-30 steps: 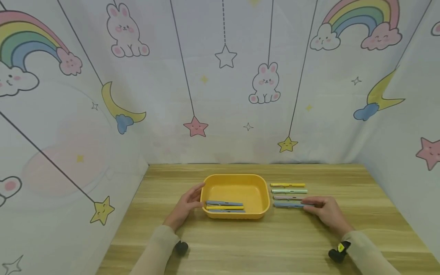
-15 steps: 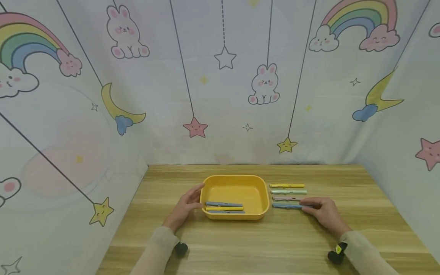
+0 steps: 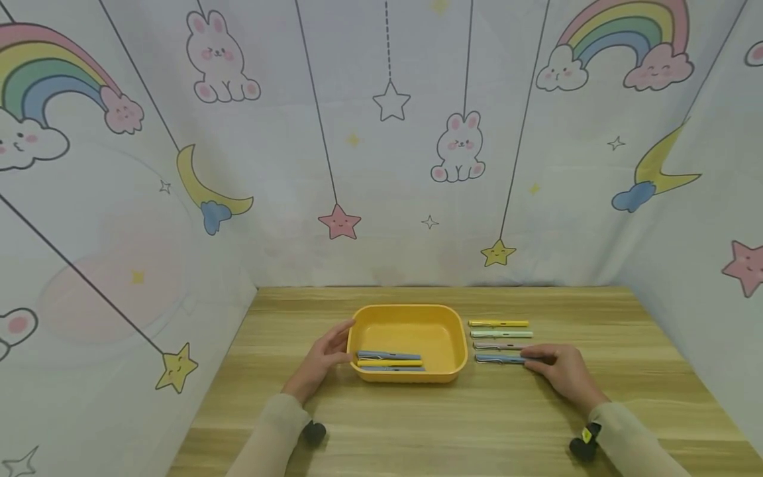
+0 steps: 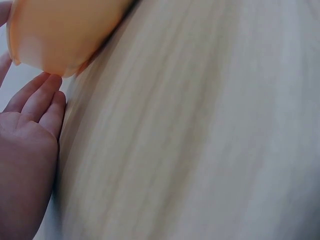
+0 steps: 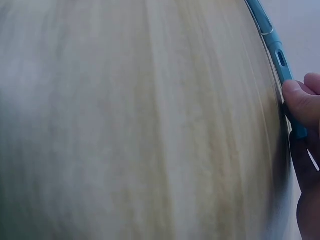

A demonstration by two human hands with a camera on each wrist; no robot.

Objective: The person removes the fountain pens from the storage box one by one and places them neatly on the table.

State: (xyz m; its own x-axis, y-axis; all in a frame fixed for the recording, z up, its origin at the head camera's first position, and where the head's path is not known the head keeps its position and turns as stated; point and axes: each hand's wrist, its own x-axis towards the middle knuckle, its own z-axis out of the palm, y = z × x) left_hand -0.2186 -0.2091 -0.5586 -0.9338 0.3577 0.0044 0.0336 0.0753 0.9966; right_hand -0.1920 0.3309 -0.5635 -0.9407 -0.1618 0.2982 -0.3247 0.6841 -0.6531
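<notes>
My right hand [image 3: 563,372] pinches the rear end of a blue pen [image 3: 499,359] between thumb and fingers. The pen lies level, close over the table, its clip end pointing left; the right wrist view shows the thumb along the blue barrel [image 5: 280,57]. At the left end of a yellow plastic basket [image 3: 407,375], my left hand [image 3: 322,364] rests its fingers and thumb against the wall and rim. In the left wrist view several fingertips touch the outside of the basket [image 4: 55,35] low down.
Inside the basket, along its near side, lie two blue pens and a yellow pen [image 3: 390,362]. Behind the held pen are a yellow pen [image 3: 498,324], a pale green pen [image 3: 501,334] and a pinkish pen [image 3: 497,346] in parallel. A printed cloth [image 3: 381,258] borders the wooden table [image 3: 417,430].
Almost nothing differs. The right hand keeps its pinch on the blue pen, which shifts only slightly; the left hand stays at the basket.
</notes>
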